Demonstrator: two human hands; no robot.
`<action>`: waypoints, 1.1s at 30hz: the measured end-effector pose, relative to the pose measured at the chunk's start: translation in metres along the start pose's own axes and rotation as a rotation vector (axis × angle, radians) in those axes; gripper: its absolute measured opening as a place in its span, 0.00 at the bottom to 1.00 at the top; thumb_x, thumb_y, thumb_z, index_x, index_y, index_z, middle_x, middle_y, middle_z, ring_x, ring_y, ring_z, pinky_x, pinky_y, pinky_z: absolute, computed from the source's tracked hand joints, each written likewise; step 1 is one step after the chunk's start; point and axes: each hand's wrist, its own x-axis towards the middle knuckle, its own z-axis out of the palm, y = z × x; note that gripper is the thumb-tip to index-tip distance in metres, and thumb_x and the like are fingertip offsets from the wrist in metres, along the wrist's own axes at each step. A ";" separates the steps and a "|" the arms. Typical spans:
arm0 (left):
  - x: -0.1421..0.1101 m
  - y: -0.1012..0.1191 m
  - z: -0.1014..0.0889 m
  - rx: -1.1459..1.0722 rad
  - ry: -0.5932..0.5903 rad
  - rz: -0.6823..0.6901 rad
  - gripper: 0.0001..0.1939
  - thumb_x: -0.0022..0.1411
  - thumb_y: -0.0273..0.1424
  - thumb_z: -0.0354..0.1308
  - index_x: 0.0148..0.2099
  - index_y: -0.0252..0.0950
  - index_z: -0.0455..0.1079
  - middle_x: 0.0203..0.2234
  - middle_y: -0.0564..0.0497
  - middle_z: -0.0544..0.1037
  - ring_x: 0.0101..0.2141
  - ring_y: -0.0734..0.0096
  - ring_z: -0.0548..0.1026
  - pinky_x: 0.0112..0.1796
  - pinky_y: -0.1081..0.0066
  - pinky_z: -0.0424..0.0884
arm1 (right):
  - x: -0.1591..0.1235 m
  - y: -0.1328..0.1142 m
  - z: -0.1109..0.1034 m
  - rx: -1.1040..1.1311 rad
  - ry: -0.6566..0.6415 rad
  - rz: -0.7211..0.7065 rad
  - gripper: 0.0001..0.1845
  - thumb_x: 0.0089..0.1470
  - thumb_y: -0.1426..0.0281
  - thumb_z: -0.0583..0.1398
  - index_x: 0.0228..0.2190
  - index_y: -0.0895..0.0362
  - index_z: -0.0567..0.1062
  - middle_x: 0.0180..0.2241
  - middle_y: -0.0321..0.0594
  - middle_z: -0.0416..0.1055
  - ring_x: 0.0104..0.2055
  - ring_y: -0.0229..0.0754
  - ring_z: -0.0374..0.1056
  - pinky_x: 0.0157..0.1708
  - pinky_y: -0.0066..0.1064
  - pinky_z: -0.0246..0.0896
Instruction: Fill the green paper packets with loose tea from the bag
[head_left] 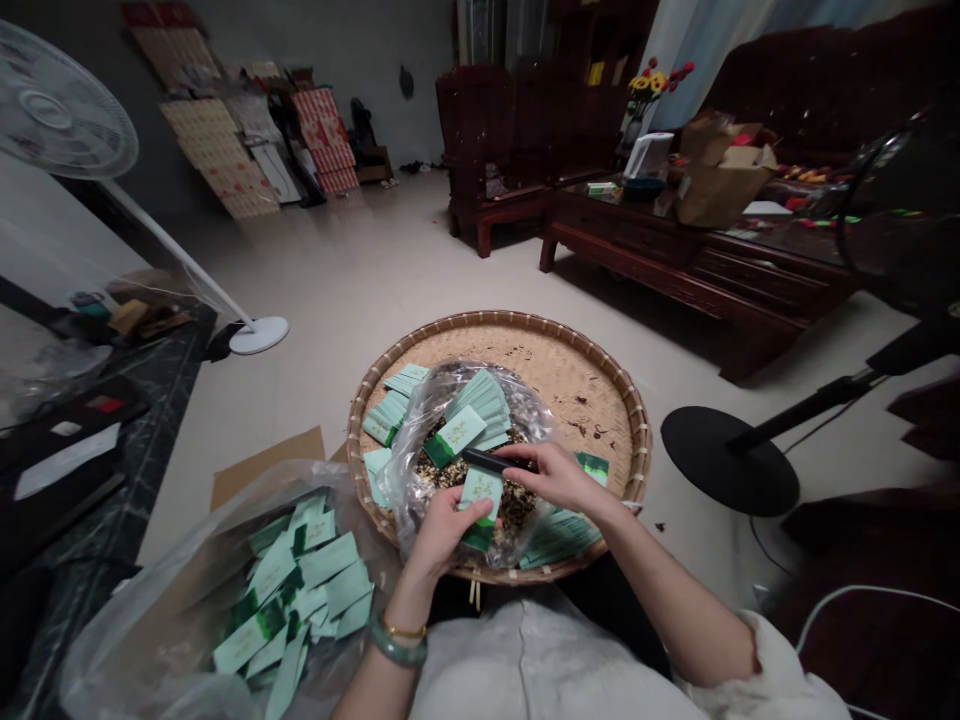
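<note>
My left hand (442,532) grips a small green-and-white packet (480,497) upright above a clear plastic bag (411,482) of dark, dried leaves (442,472). My right hand (544,475) holds a slim black tube-shaped tool (489,461), its tip pointing left above the packet. Both hands are over a round woven bamboo tray (491,320). Inside the bag lies a stack of pale green packets (480,405). More stacks sit on the tray (394,412), and a large plastic bag (292,590) of packets lies on my lap's left.
A dark marble counter (97,440) runs along the left, with a white standing fan (67,100) beyond it. A black round fan base (727,460) stands to the right. Dark wooden furniture (675,220) and stacked boards (247,130) stand farther off.
</note>
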 end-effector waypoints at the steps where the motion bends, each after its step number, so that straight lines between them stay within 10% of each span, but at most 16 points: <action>1: 0.000 0.000 0.000 -0.005 -0.005 0.000 0.21 0.38 0.38 0.71 0.33 0.29 0.74 0.23 0.47 0.79 0.22 0.65 0.77 0.24 0.72 0.71 | 0.000 0.000 0.000 0.000 0.013 0.007 0.16 0.52 0.66 0.59 0.42 0.56 0.78 0.39 0.40 0.78 0.36 0.46 0.72 0.36 0.33 0.66; 11: -0.002 0.000 -0.003 -0.019 0.002 0.006 0.26 0.44 0.50 0.64 0.32 0.29 0.75 0.18 0.48 0.77 0.20 0.67 0.75 0.21 0.74 0.67 | 0.004 0.008 0.004 0.128 0.027 0.055 0.15 0.51 0.68 0.59 0.41 0.58 0.78 0.39 0.41 0.77 0.40 0.47 0.71 0.41 0.36 0.64; 20: 0.005 -0.005 -0.015 0.060 0.168 0.157 0.21 0.43 0.44 0.68 0.32 0.30 0.79 0.23 0.48 0.80 0.26 0.69 0.74 0.29 0.74 0.67 | 0.006 0.019 0.008 0.389 -0.065 0.234 0.21 0.49 0.62 0.62 0.43 0.59 0.76 0.29 0.37 0.73 0.22 0.32 0.61 0.18 0.22 0.56; 33: 0.005 -0.003 -0.014 0.079 0.186 0.180 0.20 0.43 0.44 0.67 0.30 0.30 0.79 0.22 0.48 0.79 0.26 0.67 0.73 0.30 0.71 0.67 | -0.002 0.021 -0.006 0.388 -0.020 0.246 0.24 0.47 0.59 0.63 0.45 0.58 0.75 0.35 0.41 0.75 0.28 0.36 0.65 0.21 0.23 0.59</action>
